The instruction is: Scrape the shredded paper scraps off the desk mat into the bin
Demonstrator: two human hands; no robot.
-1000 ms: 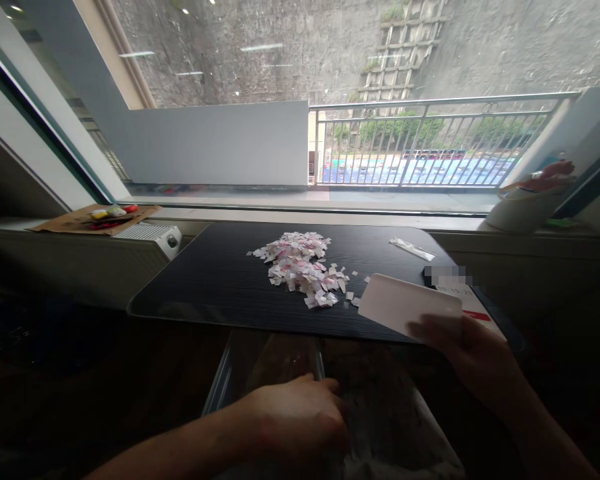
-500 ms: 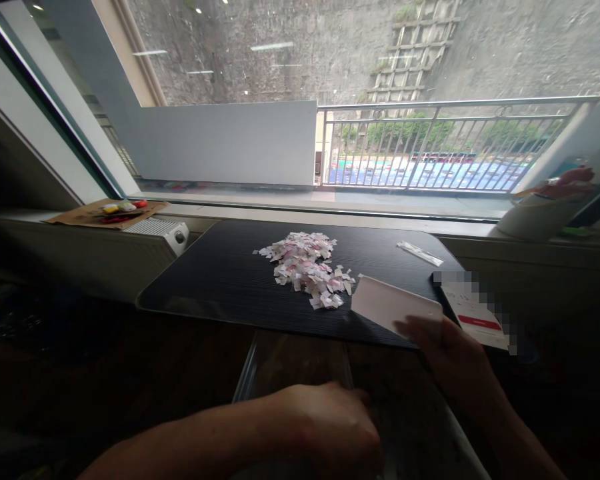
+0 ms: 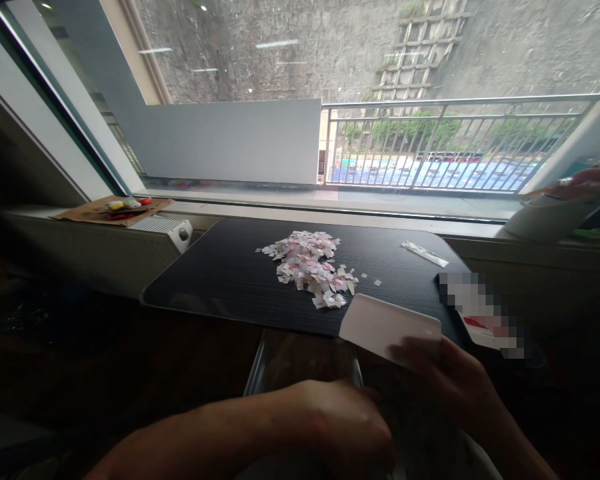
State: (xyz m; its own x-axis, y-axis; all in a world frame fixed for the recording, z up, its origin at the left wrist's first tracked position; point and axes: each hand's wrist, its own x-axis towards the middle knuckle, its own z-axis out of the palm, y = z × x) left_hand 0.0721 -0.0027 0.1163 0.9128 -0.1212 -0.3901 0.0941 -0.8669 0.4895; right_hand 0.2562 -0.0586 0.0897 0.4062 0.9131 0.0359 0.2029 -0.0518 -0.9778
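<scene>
left hand (image 3: 347, 423) shadowed, container (image 3: 255, 367) partly hidden

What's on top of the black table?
On the black table: a heap of paper scraps, a slim packet and, at the right edge, a phone. The right hand holds a pale card at the near edge. Tabletop under the heap and behind the card is hidden.

Looks like home room — radiator (image 3: 166, 231), big window (image 3: 260, 73), dark table (image 3: 215, 283).
</scene>
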